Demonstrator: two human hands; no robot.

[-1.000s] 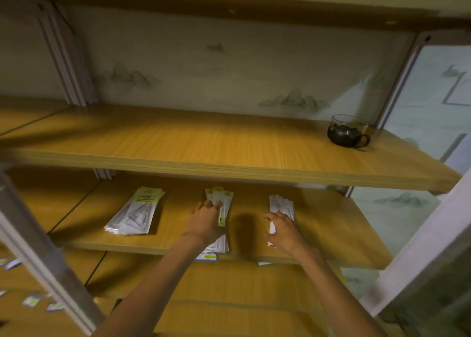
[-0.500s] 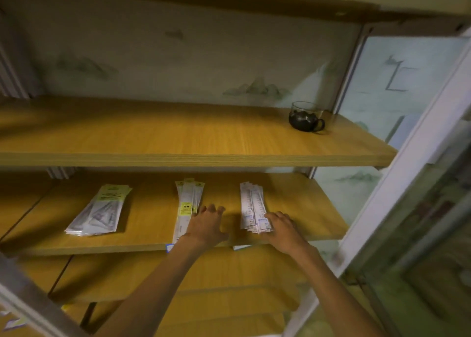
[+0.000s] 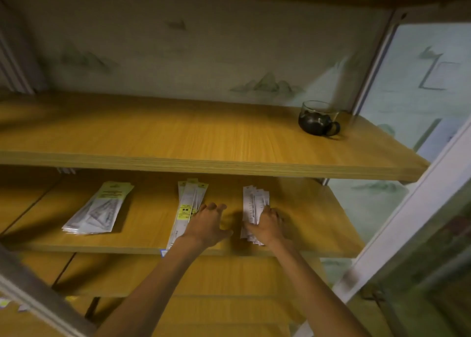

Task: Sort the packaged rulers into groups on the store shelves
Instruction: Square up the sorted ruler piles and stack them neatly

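Ruler packs being squared into groups on the middle shelf (image 3: pixel 318 224).
Right hand (image 3: pixel 267 226) is clasped on the short rulers (image 3: pixel 254 204); left hand (image 3: pixel 207 224) lies spread, grip apart. Alignment is judged next.

Three ruler stacks (image 3: pixel 254 209) in row on middle shelf (image 3: pixel 142 234); cup (image 3: pixel 317 119) on shelf above, right.

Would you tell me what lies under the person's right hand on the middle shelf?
A fanned stack of white packaged rulers lies under the right hand; the hand hides its near end, so the grip is unclear.
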